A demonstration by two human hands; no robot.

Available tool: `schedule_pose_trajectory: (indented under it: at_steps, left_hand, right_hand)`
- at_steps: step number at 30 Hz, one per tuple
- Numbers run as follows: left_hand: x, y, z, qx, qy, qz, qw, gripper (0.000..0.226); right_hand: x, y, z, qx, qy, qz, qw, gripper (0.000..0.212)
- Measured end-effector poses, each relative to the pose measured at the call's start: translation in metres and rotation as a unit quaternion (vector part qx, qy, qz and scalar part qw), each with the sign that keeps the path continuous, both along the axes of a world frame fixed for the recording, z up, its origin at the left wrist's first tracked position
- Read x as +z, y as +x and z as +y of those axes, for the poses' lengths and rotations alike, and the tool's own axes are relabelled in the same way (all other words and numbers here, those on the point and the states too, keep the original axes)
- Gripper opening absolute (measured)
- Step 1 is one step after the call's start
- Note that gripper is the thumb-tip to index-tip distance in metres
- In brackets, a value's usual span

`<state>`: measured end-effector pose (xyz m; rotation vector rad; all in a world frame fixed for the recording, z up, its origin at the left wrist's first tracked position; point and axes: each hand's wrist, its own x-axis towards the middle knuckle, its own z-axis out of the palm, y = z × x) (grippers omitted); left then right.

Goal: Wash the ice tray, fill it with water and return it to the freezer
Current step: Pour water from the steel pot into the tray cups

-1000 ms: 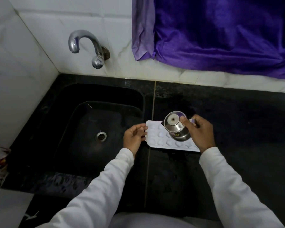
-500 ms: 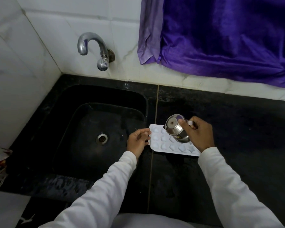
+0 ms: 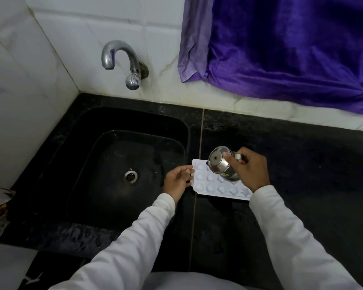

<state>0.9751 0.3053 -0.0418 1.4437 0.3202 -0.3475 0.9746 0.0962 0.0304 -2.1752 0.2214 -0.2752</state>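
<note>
A white ice tray (image 3: 211,184) with rounded cells lies flat on the black counter just right of the sink. My right hand (image 3: 249,171) grips a small steel cup (image 3: 221,165) by its side and holds it steeply tipped over the tray's middle cells, its base facing me. My left hand (image 3: 177,180) rests at the tray's left short edge, fingers curled against the rim. Whether water is leaving the cup is not visible.
A black sink (image 3: 126,170) with a steel drain (image 3: 130,176) lies to the left, under a chrome tap (image 3: 122,59) on the white tiled wall. A purple curtain (image 3: 285,47) hangs at the back right. The black counter (image 3: 314,176) extends right.
The steel cup has tipped further over and shifted slightly toward the tray's middle. My left hand has stayed at the tray's left edge.
</note>
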Motion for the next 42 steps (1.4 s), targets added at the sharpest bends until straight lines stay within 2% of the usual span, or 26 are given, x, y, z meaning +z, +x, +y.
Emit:
schedule_pose_trajectory:
  at_steps: [20, 39, 42]
  left_hand:
    - [0.002, 0.002, 0.004, -0.014, 0.000, 0.004, 1.000, 0.021]
    - [0.003, 0.003, 0.004, -0.021, 0.003, 0.007, 1.000, 0.022]
    - [0.004, 0.004, 0.002, -0.005, -0.008, 0.004, 1.000, 0.021]
  right_hand:
    - [0.005, 0.008, 0.004, 0.002, -0.034, -0.015, 0.999, 0.043]
    - [0.010, 0.009, 0.002, 0.005, -0.040, -0.021, 0.999, 0.043]
    - [0.009, 0.007, -0.001, -0.011, -0.018, -0.009, 1.000, 0.042]
